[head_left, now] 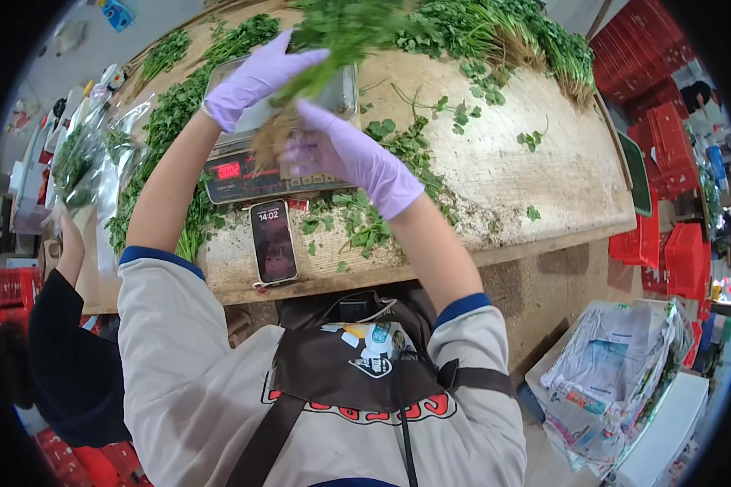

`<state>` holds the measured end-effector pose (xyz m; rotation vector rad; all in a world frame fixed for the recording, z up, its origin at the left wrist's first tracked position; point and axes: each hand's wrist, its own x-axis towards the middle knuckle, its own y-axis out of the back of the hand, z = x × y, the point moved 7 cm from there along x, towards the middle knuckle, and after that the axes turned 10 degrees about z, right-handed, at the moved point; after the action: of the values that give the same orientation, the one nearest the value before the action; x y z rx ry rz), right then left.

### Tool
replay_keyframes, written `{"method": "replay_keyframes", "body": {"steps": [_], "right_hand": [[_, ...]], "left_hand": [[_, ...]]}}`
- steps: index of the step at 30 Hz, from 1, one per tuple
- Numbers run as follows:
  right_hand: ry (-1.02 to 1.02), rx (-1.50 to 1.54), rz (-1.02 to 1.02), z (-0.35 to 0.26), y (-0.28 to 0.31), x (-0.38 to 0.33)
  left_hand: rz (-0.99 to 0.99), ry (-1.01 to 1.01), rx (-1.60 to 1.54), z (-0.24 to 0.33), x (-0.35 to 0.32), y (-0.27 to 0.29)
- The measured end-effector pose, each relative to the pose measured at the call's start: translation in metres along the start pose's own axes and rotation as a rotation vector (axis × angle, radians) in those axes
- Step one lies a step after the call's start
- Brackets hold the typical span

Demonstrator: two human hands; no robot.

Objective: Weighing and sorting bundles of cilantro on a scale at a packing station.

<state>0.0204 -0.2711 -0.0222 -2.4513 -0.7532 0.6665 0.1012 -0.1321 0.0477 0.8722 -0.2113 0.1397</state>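
A leafy bunch of cilantro point(333, 49), blurred by motion, is tilted above the metal pan of a digital scale point(244, 180). In a purple glove, my right hand point(345, 154) is closed around the bunch's lower stems, next to its brown roots point(272, 138). My left hand point(256, 81), also gloved in purple, is beside the leaves with its thumb and fingers apart. The scale's red display is lit. Just in front of the scale lies a phone point(274, 242) with its screen on.
More cilantro point(536, 45) is heaped along the table's far edge, and another pile point(166, 138) runs down the left. Loose sprigs litter the wooden table point(544, 187). At left, another person's hand point(71, 243) is by a clear bag of greens point(77, 166). Red crates point(666, 150) stand at right.
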Motion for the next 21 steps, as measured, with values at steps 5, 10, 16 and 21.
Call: {"method": "replay_keyframes", "body": {"steps": [5, 10, 16, 21], "right_hand": [[0.443, -0.797, 0.552, -0.048, 0.156, 0.046], [0.288, -1.563, 0.769, -0.034, 0.258, 0.084], [0.967, -1.762, -0.129, 0.062, 0.161, 0.022], [0.836, -1.616, -0.042, 0.064, 0.147, -0.092]], "left_hand": [[-0.182, 0.048, 0.504, -0.108, -0.038, -0.047], [0.549, -0.310, 0.312, -0.027, -0.143, -0.036], [-0.326, -0.061, 0.330, -0.019, -0.252, -0.140], [-0.373, -0.233, 0.468, -0.012, -0.235, -0.215]]}}
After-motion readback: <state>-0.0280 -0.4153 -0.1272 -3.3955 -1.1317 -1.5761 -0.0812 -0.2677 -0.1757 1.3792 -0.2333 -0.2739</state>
